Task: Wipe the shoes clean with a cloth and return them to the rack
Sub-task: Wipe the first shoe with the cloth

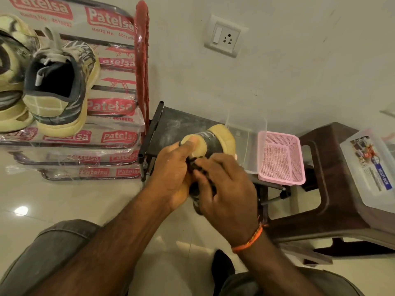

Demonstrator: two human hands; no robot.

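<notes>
Floor: glossy pale tile beneath both hands, cream wall beyond.
Head view, shoe: a yellow-soled dark shoe is held between the two hands, its sole end pointing away from the person.
Left hand: left hand grips the shoe's left side, thumb pressed on the sole.
Right hand: right hand curls over a dark cloth against the shoe.
Rack: plastic-wrapped rack, left of the hands, carries another shoe.
Basket: pink basket just right of the hands.
</notes>
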